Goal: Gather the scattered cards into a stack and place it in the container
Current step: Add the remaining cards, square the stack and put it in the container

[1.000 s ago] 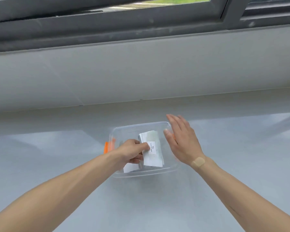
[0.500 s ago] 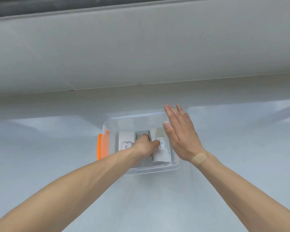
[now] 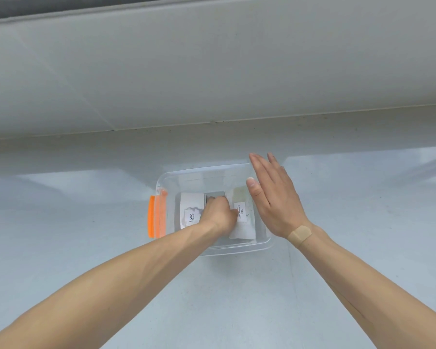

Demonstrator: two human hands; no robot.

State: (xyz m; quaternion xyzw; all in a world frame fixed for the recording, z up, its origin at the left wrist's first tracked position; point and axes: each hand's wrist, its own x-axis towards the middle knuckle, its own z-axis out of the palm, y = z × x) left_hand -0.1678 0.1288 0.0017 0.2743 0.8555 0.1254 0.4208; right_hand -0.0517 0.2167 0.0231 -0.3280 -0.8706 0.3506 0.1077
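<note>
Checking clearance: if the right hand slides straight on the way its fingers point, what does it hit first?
Probably nothing near: the right hand, flat along the container's right rim, points at bare countertop, then the wall. Depth unclear.

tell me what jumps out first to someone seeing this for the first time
The clear plastic container at the centre of the pale surface, with a bright orange latch on its left end. The left hand reaches down inside it among white cards, one reading "love." The right hand is held flat and open at the container's right side, a tan plaster on its wrist.
</note>
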